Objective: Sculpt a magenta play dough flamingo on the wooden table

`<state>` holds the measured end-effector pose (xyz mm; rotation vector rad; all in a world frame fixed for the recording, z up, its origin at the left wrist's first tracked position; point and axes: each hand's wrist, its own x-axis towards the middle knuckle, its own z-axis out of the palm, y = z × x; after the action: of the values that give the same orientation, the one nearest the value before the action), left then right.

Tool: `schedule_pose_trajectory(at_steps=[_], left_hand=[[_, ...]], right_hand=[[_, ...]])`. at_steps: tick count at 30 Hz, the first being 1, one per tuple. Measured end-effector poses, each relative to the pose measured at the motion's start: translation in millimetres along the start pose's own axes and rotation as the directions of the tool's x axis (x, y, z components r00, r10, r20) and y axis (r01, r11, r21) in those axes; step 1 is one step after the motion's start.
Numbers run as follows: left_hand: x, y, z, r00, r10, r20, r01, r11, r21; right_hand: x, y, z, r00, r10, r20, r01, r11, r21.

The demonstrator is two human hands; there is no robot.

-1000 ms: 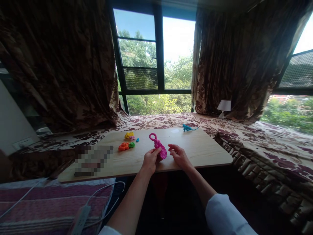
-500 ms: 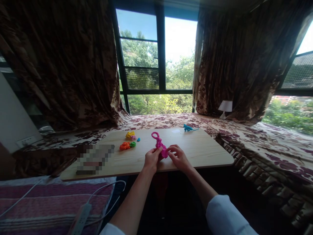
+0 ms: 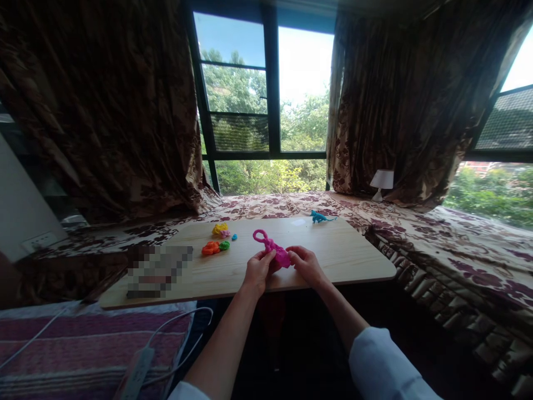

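Observation:
A bright pink piece of modelling clay (image 3: 281, 258) with a long curled loop at its upper left is held just above the table's near side. My left hand (image 3: 259, 270) grips its left side between thumb and fingers. On its right edge, my right hand (image 3: 307, 265) has its thumb and fingers closed in a pinch. The underside of the clay is partly hidden by the hands. To the left lie orange clay (image 3: 210, 248), green clay (image 3: 224, 245), yellow clay (image 3: 220, 228) and a small blue lump (image 3: 234, 237).
The pale wooden table (image 3: 350, 261) carries a blue animal figure (image 3: 320, 216) at its far right and a pixelated flat object (image 3: 160, 272) at its left. A power strip (image 3: 137, 369) with a white cable lies at lower left. A small white lamp (image 3: 382, 180) stands on the window ledge.
The pink clay has tilted to the left, its loop now lower and further left. My right hand has closed in from loosely touching its right edge to pinching it.

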<state>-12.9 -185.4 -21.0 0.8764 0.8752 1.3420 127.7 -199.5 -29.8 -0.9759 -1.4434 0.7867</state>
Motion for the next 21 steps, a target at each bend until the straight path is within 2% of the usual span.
schedule_pose_trajectory(at_steps=[5, 12, 14, 17, 21], left_hand=[[1.4, -2.2, -0.4, 1.0, -0.009, 0.025, 0.01, 1.0, -0.014], [-1.0, -0.3, 1.7, 1.0, 0.005, -0.012, -0.005, 1.0, 0.007], [-2.0, 0.5, 1.7, 1.0, 0.005, 0.007, -0.005, 1.0, 0.013], [-2.9, 0.5, 1.7, 0.999, 0.003, 0.044, -0.004, 1.0, 0.026], [-2.7, -1.1, 2.1, 0.999, 0.043, 0.003, -0.043, 0.999, 0.033]], right_hand=[[-0.3, 2.1, 3.6, 0.998, 0.013, 0.057, -0.016, 0.998, 0.058], [-0.6, -1.2, -1.0, 0.999, 0.039, 0.007, -0.039, 0.995, 0.092], [-0.7, -2.7, -2.6, 0.999, 0.041, -0.014, -0.039, 0.994, 0.102], [-0.8, -3.3, -3.8, 1.0, 0.016, -0.008, -0.015, 0.996, 0.091], [-0.8, -3.1, -3.0, 1.0, 0.013, 0.007, -0.014, 0.998, 0.06]])
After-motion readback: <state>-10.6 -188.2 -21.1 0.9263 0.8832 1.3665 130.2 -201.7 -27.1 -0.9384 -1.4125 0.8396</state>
